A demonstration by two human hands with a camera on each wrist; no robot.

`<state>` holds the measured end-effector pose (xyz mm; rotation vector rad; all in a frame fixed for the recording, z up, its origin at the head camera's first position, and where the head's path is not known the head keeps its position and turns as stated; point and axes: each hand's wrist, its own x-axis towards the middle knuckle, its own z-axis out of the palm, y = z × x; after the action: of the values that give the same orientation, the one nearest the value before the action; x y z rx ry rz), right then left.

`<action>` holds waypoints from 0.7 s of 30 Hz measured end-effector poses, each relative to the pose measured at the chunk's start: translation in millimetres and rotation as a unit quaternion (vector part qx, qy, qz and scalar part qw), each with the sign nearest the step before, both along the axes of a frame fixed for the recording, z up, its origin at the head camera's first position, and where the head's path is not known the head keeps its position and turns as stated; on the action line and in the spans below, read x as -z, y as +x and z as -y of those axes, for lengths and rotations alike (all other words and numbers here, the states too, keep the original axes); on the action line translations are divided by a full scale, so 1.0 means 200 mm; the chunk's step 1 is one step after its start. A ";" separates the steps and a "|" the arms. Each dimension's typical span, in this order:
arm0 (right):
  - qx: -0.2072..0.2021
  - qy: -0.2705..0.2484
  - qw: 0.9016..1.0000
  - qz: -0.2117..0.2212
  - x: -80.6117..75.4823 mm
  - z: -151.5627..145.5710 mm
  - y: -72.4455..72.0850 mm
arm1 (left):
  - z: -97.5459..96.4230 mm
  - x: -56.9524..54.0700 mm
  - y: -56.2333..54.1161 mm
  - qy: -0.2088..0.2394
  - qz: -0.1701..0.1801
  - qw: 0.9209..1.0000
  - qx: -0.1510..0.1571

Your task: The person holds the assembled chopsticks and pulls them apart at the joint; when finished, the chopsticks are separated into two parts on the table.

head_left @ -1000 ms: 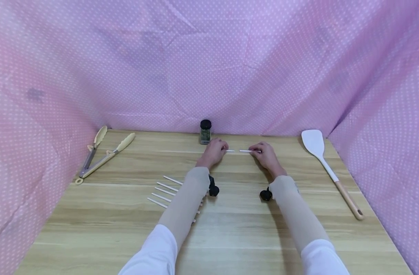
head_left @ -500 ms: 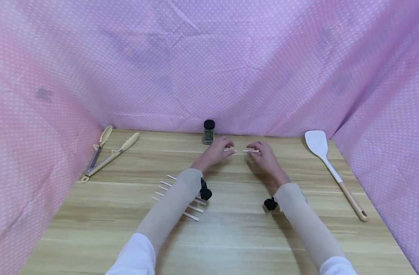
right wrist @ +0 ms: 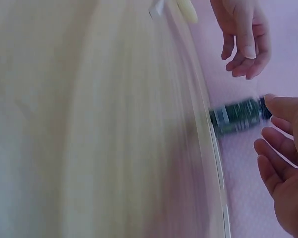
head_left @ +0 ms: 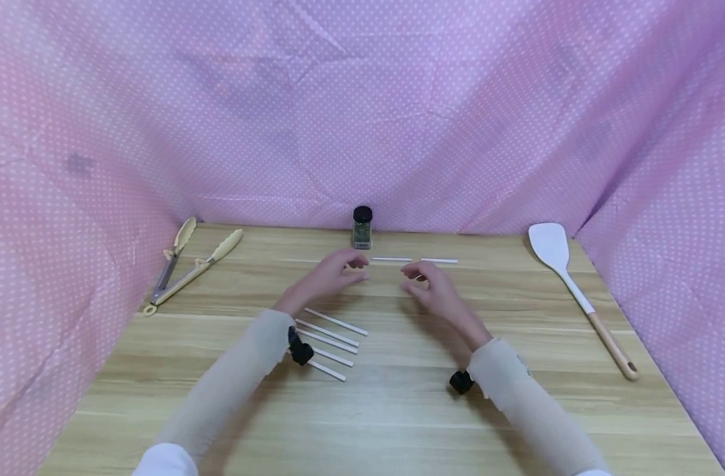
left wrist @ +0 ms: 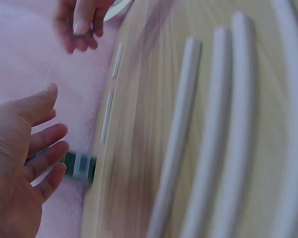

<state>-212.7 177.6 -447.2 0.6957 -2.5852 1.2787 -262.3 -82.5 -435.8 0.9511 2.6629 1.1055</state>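
My left hand [head_left: 329, 276] hovers over the table with relaxed, spread fingers and nothing in them. Across from it, my right hand [head_left: 436, 291] is also empty, its fingers loosely bent. Just beyond the hands, a thin white stick [head_left: 392, 259] and a second white stick [head_left: 439, 260] lie nearly end to end in a line, with a small gap between them. Several more white sticks [head_left: 337, 322] lie roughly parallel below my left wrist, partly covered by the wrist camera and sleeve. In the left wrist view these sticks [left wrist: 175, 134] appear large and close.
A black-capped spice jar [head_left: 362, 229] stands at the table's back edge, behind my left hand. Spread tongs [head_left: 186, 281] lie at the far left. A white spatula [head_left: 549, 246] with a wooden handle lies at the right. Pink dotted cloth [head_left: 362, 119] hangs around the wooden table [head_left: 410, 423].
Both hands have let go of the two white sticks, which stay on the table. The hands have drawn back towards me, the left also moving leftward over the other sticks.
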 end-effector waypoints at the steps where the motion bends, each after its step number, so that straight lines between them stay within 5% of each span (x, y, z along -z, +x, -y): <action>1: -0.002 -0.002 1.000 0.006 0.00 0.02 0.01 | 0.04 0.00 0.01 0.004 0.001 1.000 -0.002; 9: -0.021 -0.014 0.996 0.089 0.03 0.15 0.13 | 0.32 0.06 0.08 0.027 0.030 0.998 -0.052; 21: -0.058 -0.020 0.988 0.141 0.13 0.29 0.26 | 0.54 0.16 0.19 0.013 0.022 0.999 -0.045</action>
<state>-160.4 120.2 -472.8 0.7127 -2.7628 1.5637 -224.3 -190.7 -467.4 0.8086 2.6868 1.1684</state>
